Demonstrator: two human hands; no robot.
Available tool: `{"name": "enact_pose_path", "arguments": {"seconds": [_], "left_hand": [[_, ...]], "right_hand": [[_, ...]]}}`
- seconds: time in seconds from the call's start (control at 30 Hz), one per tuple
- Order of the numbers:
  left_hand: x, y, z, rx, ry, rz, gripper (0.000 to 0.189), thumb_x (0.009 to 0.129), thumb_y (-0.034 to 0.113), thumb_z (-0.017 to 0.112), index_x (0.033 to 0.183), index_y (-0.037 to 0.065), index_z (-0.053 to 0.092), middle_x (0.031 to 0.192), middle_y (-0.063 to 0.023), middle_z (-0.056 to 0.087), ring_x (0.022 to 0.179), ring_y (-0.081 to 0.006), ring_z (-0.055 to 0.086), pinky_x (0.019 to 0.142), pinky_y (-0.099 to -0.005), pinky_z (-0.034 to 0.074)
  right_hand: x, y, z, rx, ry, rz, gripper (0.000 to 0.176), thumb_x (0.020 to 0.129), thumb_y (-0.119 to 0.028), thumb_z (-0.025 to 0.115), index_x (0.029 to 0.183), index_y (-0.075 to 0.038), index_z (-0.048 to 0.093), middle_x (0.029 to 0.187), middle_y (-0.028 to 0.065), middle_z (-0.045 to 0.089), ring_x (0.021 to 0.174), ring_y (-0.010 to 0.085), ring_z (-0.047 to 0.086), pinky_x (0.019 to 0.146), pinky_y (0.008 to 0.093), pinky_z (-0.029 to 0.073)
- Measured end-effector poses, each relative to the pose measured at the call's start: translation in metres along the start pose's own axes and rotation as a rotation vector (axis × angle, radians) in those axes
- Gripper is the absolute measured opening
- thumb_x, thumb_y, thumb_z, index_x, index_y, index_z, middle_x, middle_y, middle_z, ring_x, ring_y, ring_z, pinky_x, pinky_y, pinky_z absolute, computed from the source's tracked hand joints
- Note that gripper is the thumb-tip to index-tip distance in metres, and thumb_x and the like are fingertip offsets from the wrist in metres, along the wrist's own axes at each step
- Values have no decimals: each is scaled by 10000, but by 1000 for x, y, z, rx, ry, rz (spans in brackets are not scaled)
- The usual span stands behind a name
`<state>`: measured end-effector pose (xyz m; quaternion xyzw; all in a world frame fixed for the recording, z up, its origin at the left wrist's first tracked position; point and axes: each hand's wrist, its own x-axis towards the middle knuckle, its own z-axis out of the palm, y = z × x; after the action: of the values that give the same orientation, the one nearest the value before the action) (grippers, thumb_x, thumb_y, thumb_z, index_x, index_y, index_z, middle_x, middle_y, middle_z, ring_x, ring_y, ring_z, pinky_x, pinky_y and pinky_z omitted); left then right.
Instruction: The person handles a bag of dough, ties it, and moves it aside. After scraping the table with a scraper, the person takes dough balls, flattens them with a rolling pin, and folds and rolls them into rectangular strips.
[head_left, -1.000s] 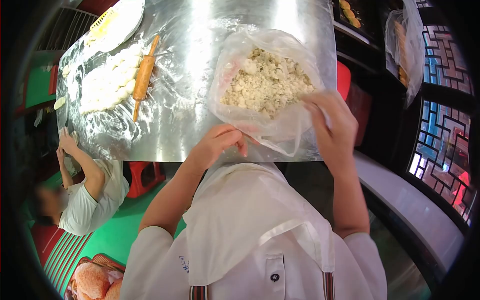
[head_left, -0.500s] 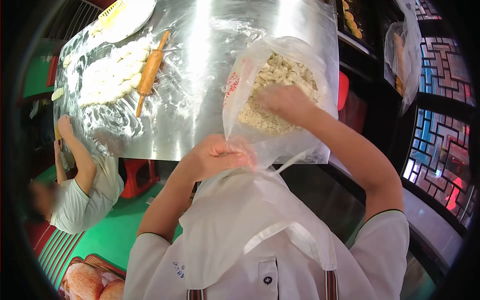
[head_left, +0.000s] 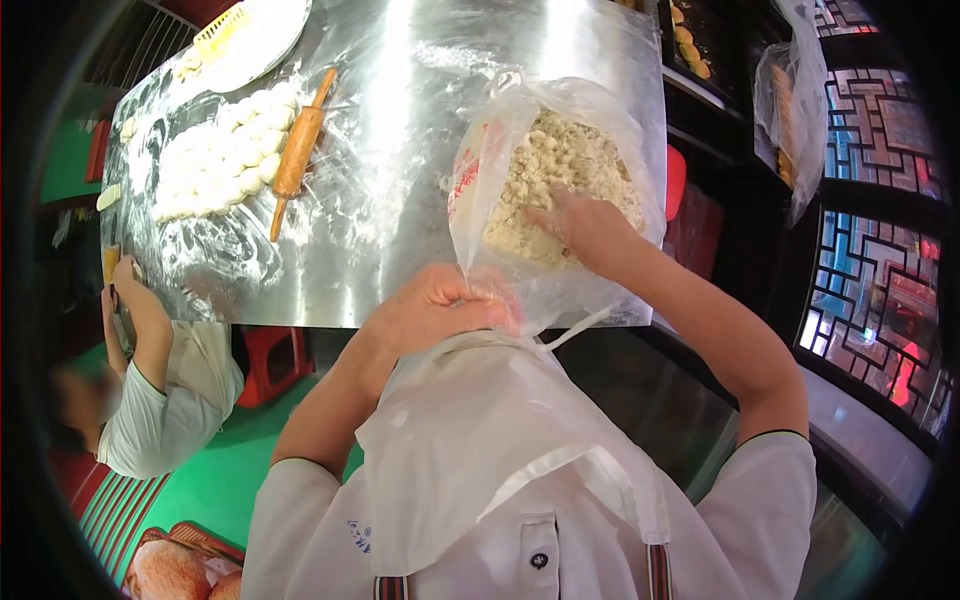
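Note:
A clear plastic bag [head_left: 475,215] with red print lies open on the metal table, full of a crumbly, pale floury mixture [head_left: 560,160]. My left hand [head_left: 445,308] is closed on the bag's near edge, close to the apron. Inside the bag opening, my right hand [head_left: 590,232] touches the lower part of the mixture, its fingers apart and pointing left. No object shows in that hand, though its fingertips are partly among the crumbs.
A wooden rolling pin [head_left: 298,150] lies beside several white dough balls [head_left: 220,155] on the floured metal table [head_left: 390,200]. A white tray [head_left: 270,40] is at the top left. A co-worker [head_left: 165,400] is at the left; a red stool [head_left: 272,365] stands below the table.
My right hand has moved down and slightly right within the bag, and its fingers have spread. My left hand keeps its hold on the bag. The co-worker's hands have shifted slightly.

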<state>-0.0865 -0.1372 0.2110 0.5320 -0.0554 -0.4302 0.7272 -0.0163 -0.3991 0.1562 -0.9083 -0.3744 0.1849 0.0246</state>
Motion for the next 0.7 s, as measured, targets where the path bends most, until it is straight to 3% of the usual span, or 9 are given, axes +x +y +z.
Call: {"name": "enact_pose_path", "arguments": {"seconds": [0.13,0.23,0.3,0.43,0.57,0.6,0.63,0.67,0.7], "left_hand": [[1,3,-1,44,-24,8,189,903,69,572,887,-12,742,1011,-81,687,965,-169,614,868,-306,461],[2,1,-4,29,-29,3,199,906,66,563,890,-21,741,1021,-88,686,981,-169,609,885,-308,459],[5,-2,-3,24,-40,18,202,908,68,561,887,-24,740,1028,-89,684,986,-170,608,891,-308,458],[9,-5,-6,27,-48,56,201,912,81,569,895,-24,739,1002,-86,689,955,-177,618,885,-305,463],[1,5,-16,242,26,-6,223,934,111,557,869,-18,727,918,-86,699,884,-194,642,850,-309,485],[0,9,-28,314,30,43,258,953,140,534,855,-13,717,879,-88,700,842,-195,645,818,-305,492],[-1,13,-40,388,31,94,295,972,169,510,841,-8,707,840,-89,700,801,-197,649,786,-301,500],[1,17,-58,385,-33,346,369,1003,215,450,820,6,692,804,-94,695,753,-182,640,728,-291,497],[2,27,-66,398,-41,353,369,1003,215,450,820,6,692,804,-94,695,753,-182,640,728,-291,497]], "right_hand": [[4,16,-5,172,-105,89,382,901,-116,584,1269,-218,592,1183,191,559,902,354,656,690,472,547],[21,15,-23,80,-205,302,340,893,-103,576,1218,-192,622,1205,169,580,983,349,636,711,450,541],[27,14,-8,-30,390,14,429,752,-226,759,1151,-161,614,1226,124,581,1070,310,589,726,390,541],[25,-10,5,-41,254,-137,409,751,-231,761,1121,-139,613,1172,106,586,1126,297,549,719,380,544],[5,-7,-22,70,152,108,304,814,-103,639,1114,-129,601,1017,103,592,965,305,620,712,393,542],[-1,-5,-28,140,153,229,268,832,-34,571,1084,-117,600,944,107,592,886,312,643,706,402,537],[-8,1,-27,138,161,232,268,832,-34,571,1084,-117,600,944,107,592,886,312,643,706,402,537],[-15,7,-22,116,252,215,264,831,-65,591,1090,-115,590,913,118,592,854,321,646,701,408,533],[-18,11,-17,92,346,200,269,830,-96,612,1096,-112,580,881,129,592,822,330,649,696,414,529]]}}
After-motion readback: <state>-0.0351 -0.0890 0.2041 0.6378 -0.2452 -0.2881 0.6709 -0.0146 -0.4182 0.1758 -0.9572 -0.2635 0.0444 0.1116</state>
